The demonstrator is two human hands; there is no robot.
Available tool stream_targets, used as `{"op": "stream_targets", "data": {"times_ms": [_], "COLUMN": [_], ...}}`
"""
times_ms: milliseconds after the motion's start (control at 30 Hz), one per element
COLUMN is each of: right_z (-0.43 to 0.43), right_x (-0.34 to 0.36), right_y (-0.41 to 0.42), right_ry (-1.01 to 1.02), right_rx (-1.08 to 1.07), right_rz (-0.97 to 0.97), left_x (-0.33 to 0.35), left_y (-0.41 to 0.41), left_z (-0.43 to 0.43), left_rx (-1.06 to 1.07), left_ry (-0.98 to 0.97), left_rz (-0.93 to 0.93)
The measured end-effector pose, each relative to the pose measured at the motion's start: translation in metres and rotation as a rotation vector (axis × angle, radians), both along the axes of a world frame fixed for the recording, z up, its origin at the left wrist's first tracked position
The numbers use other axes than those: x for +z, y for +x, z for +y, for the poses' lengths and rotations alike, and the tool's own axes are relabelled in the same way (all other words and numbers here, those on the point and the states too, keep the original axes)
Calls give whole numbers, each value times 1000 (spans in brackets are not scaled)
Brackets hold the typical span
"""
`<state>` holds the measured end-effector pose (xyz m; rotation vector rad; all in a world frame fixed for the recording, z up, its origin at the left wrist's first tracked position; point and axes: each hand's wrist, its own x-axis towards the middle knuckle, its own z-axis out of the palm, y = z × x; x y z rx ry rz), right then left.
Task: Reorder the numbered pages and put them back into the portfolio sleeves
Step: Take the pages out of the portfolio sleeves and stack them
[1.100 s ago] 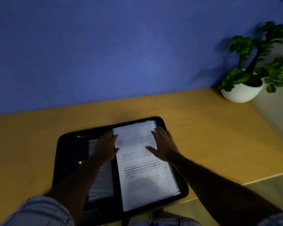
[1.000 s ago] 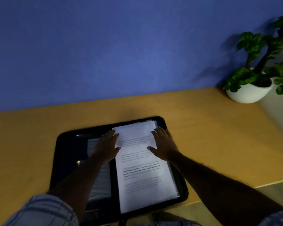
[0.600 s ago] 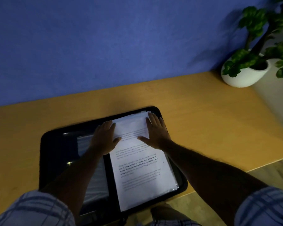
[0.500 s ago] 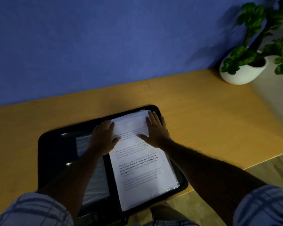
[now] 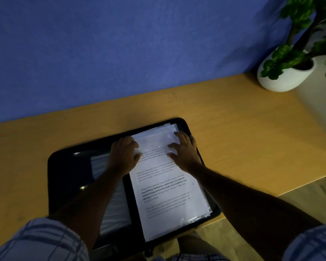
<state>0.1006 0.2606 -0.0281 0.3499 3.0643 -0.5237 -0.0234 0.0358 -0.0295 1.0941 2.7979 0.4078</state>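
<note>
The left hand [image 5: 123, 157] and right hand [image 5: 184, 151] lay spread flat on the top page [image 5: 167, 194] in the open portfolio [image 5: 64, 166], where even, square pressure would likely seat it uncreased.

You look across a dim room where a textured blue wall [image 5: 120, 44] rises behind an orange-yellow wooden desk [image 5: 243, 129], a leafy green plant [image 5: 290, 55] in a white pot [image 5: 282, 81] stands at its far right corner, and pale wood-grain floor [image 5: 309, 200] shows past the near edge.
</note>
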Motion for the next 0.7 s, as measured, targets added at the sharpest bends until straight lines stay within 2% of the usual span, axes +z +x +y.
{"op": "stream_targets", "data": {"times_ms": [133, 433, 567, 700], "right_z": [2, 20, 27, 26], "right_x": [-6, 2, 20, 39], "right_y": [1, -7, -37, -88], "right_ry": [-16, -75, -169, -198], "right_rx": [-30, 7, 14, 118], "right_rz": [135, 161, 248, 298], "left_x": [5, 13, 14, 13], "left_y": [-9, -26, -29, -28], "left_z": [13, 43, 44, 46], "left_rx": [-4, -3, 28, 58], "left_ry": [-5, 9, 61, 87], "left_rz": [-50, -263, -327, -351]}}
